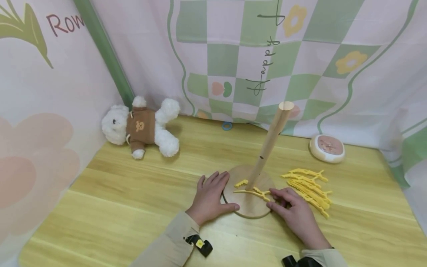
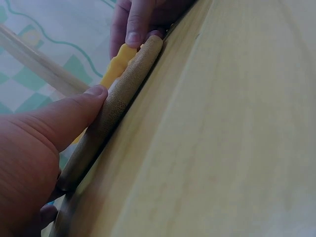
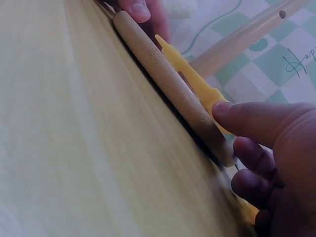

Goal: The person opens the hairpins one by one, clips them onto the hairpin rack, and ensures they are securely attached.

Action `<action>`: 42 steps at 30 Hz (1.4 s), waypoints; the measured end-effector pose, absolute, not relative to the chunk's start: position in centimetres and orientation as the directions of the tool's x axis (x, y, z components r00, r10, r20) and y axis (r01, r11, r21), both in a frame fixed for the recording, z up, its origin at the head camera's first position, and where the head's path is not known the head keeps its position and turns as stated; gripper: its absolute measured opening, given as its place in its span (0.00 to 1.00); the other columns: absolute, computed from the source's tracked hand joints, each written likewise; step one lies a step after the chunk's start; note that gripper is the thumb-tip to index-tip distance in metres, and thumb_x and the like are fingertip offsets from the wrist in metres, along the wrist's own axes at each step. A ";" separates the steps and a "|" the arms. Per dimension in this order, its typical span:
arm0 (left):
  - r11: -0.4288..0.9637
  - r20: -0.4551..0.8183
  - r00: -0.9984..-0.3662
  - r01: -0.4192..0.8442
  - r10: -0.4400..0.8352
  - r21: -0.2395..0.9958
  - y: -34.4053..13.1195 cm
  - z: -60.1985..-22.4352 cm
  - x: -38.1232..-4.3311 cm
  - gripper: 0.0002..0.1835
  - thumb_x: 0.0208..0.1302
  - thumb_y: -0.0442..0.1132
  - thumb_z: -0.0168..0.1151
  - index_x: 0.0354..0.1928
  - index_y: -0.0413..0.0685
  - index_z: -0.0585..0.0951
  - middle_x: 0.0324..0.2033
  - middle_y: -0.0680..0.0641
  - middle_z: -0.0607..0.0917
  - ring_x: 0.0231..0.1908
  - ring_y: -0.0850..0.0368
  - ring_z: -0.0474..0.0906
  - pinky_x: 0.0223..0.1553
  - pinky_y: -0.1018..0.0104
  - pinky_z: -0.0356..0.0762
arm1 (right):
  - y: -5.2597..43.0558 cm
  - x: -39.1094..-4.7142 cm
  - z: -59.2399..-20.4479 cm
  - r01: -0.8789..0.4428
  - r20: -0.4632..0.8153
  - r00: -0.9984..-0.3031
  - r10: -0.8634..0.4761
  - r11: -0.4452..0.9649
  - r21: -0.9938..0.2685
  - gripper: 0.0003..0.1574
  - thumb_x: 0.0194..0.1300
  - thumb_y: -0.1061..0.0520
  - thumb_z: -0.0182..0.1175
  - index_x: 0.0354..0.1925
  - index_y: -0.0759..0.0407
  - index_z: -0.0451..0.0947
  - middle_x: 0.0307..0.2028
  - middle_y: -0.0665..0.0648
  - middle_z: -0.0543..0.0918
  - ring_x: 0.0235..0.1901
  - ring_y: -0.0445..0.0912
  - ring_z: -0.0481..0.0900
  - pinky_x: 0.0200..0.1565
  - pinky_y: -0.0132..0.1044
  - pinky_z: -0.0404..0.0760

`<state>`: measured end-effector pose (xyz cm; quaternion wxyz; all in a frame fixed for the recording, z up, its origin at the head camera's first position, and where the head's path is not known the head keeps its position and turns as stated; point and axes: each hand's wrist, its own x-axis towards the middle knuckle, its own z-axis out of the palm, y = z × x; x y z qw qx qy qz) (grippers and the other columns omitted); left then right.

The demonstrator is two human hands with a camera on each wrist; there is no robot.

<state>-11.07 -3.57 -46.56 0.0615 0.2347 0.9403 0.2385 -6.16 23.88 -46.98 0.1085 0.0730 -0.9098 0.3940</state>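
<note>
A round wooden base (image 1: 253, 207) with an upright wooden pole (image 1: 271, 139) stands on the table. My left hand (image 1: 211, 200) rests against the left side of the base, fingers extended at the rim and thumb along its front edge. In the left wrist view that thumb (image 2: 81, 116) presses on the disc's edge. My right hand (image 1: 297, 213) pinches the right end of a yellow branch-shaped piece (image 1: 248, 191), which lies across the base in front of the pole. Another yellow piece (image 1: 241, 183) shows behind it, partly hidden by the pole.
A pile of yellow branch pieces (image 1: 308, 189) lies right of the base. A white plush toy (image 1: 141, 126) in a brown top lies at back left. Near the curtain are a small blue ring (image 1: 227, 126) and a rounded white-and-pink device (image 1: 328, 149).
</note>
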 end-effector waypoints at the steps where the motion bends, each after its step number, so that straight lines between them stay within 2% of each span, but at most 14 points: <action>1: 0.776 -0.002 -0.882 0.413 0.471 0.478 -3.6 -46.6 -11.1 0.56 0.55 0.71 0.66 0.78 0.50 0.58 0.76 0.50 0.61 0.76 0.47 0.51 0.73 0.37 0.39 | 23.9 -6.2 -47.0 -0.218 0.255 -0.966 -0.048 0.683 -0.697 0.22 0.54 0.62 0.76 0.50 0.61 0.86 0.34 0.45 0.80 0.30 0.36 0.73 0.30 0.28 0.75; 10: 0.778 -0.002 -0.883 0.412 0.469 0.474 -3.5 -46.7 -11.1 0.56 0.55 0.71 0.66 0.78 0.50 0.58 0.76 0.51 0.61 0.76 0.47 0.52 0.73 0.36 0.40 | 23.9 -6.1 -46.8 -0.190 0.224 -0.974 -0.037 0.673 -0.715 0.23 0.55 0.61 0.75 0.50 0.60 0.86 0.34 0.46 0.80 0.30 0.36 0.74 0.31 0.29 0.76; 16: 0.775 0.003 -0.883 0.414 0.470 0.477 -3.6 -46.5 -11.1 0.56 0.55 0.70 0.67 0.78 0.50 0.58 0.76 0.50 0.61 0.76 0.47 0.52 0.73 0.36 0.40 | 24.1 -5.4 -46.7 -0.165 0.240 -0.970 0.042 0.612 -0.774 0.20 0.55 0.62 0.75 0.48 0.59 0.86 0.35 0.50 0.82 0.31 0.36 0.75 0.31 0.26 0.75; 20: 0.780 0.003 -0.884 0.413 0.467 0.470 -3.7 -46.5 -11.0 0.56 0.54 0.70 0.67 0.78 0.50 0.59 0.76 0.50 0.61 0.76 0.46 0.52 0.73 0.36 0.40 | 24.5 -4.8 -46.7 -0.193 0.309 -0.945 0.110 0.576 -0.795 0.18 0.53 0.69 0.74 0.45 0.62 0.86 0.33 0.51 0.82 0.30 0.36 0.75 0.29 0.23 0.75; 25: 0.781 -0.003 -0.886 0.407 0.463 0.474 -3.6 -46.5 -11.0 0.56 0.54 0.70 0.67 0.78 0.50 0.59 0.76 0.51 0.61 0.76 0.47 0.52 0.73 0.37 0.39 | 25.3 -4.1 -46.3 -0.187 0.372 -0.905 0.207 0.590 -0.785 0.16 0.53 0.72 0.73 0.41 0.64 0.86 0.32 0.47 0.82 0.28 0.35 0.74 0.30 0.20 0.73; 34: 0.786 -0.008 -0.888 0.403 0.460 0.469 -3.5 -46.5 -11.0 0.56 0.54 0.71 0.67 0.78 0.50 0.59 0.76 0.51 0.61 0.76 0.48 0.52 0.73 0.38 0.39 | 27.2 -3.5 -45.5 -0.115 0.407 -0.856 0.318 0.652 -0.750 0.16 0.50 0.73 0.74 0.39 0.64 0.87 0.31 0.47 0.81 0.27 0.32 0.72 0.30 0.17 0.70; 38: 0.791 -0.016 -0.890 0.398 0.456 0.465 -3.5 -46.7 -11.0 0.56 0.54 0.72 0.66 0.78 0.51 0.58 0.76 0.52 0.60 0.76 0.49 0.51 0.74 0.38 0.38 | 28.1 -3.2 -45.3 -0.095 0.424 -0.832 0.358 0.662 -0.744 0.16 0.50 0.72 0.75 0.40 0.64 0.87 0.31 0.44 0.80 0.28 0.33 0.71 0.30 0.18 0.67; 42: 0.786 -0.005 -0.889 0.403 0.459 0.469 -3.5 -46.7 -11.1 0.56 0.54 0.71 0.67 0.78 0.50 0.59 0.76 0.51 0.61 0.76 0.48 0.52 0.73 0.38 0.39 | 29.1 -2.9 -45.2 -0.021 0.396 -0.820 0.413 0.670 -0.742 0.18 0.49 0.69 0.77 0.42 0.64 0.87 0.33 0.40 0.79 0.29 0.33 0.71 0.32 0.16 0.68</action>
